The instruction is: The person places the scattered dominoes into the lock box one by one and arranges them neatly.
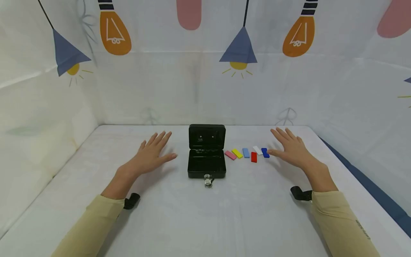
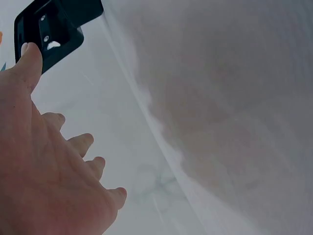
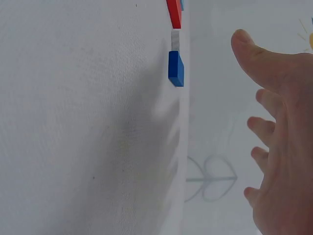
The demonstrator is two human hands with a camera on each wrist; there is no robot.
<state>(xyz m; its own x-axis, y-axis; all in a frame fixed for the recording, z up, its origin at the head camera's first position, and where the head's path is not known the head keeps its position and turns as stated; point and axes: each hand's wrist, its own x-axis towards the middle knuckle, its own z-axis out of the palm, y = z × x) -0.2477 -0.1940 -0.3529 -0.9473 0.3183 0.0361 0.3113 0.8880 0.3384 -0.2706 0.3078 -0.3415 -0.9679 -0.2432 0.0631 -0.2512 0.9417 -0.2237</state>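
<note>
A small black cash box [image 1: 207,163] stands with its lid [image 1: 207,137] raised, and a key sits in the lock [image 1: 208,180] at its front. To its right lie several small flat blocks: pink [image 1: 230,155], yellow [image 1: 237,153], light blue [image 1: 245,153], red [image 1: 254,157], white [image 1: 257,150] and dark blue [image 1: 265,152]. My left hand [image 1: 150,154], fingers spread, hovers over the table left of the box and holds nothing. My right hand [image 1: 291,150] is also spread and free, its thumb overlapping the dark blue block's edge in the head view; in the right wrist view that block [image 3: 176,68] is apart from it.
A white cloth covers the table [image 1: 205,221]. Behind it hangs a white curtain [image 1: 144,85] printed with lamps and bulbs, with more curtain on both sides. A dark camera mount is worn on each wrist, below the hands.
</note>
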